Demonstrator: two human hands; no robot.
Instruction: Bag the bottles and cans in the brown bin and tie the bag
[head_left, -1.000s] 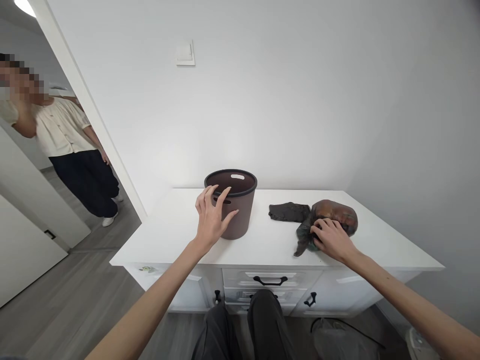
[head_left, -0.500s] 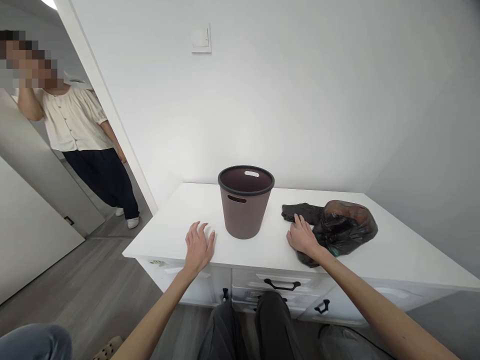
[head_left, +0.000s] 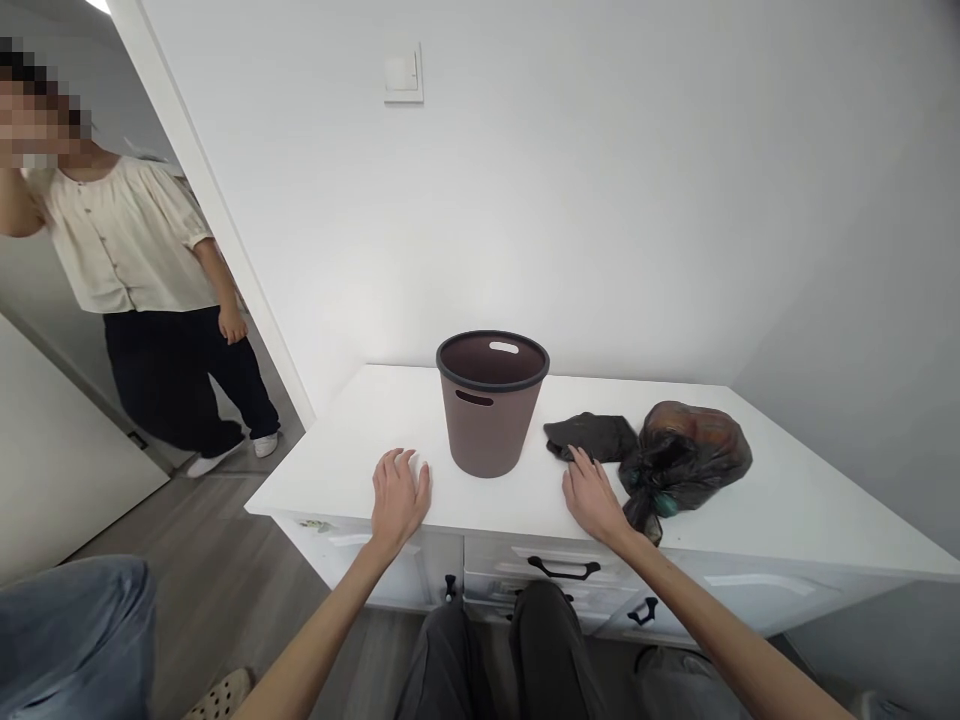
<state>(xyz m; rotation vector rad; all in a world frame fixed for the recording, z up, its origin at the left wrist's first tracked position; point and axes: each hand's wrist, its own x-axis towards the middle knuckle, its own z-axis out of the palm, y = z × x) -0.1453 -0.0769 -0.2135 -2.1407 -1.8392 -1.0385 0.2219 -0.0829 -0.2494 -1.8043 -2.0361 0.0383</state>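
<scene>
A brown waste bin (head_left: 489, 420) with a dark rim and slotted handholds stands upright on the white cabinet top. My left hand (head_left: 400, 497) rests on the surface in front of the bin and to its left, fingers apart and holding nothing. To the right of the bin lies a flattened black plastic bag (head_left: 592, 437). My right hand (head_left: 594, 497) touches its front edge with stretched fingertips. Just beyond that hand sits a knotted, filled black bag (head_left: 686, 455); orange-brown and green contents show faintly through the film.
The white cabinet (head_left: 787, 510) has black handles (head_left: 562, 568) on its front. Behind it rises a white wall with a light switch (head_left: 403, 75). A person in a cream shirt (head_left: 142, 235) stands in the doorway at left. Someone's denim-covered leg (head_left: 82, 630) is at lower left.
The flat black bag has slid left towards the bin, my right hand moving left with it. The filled bag has shifted slightly. The person in the doorway has changed stance. My left hand is nearly still.
</scene>
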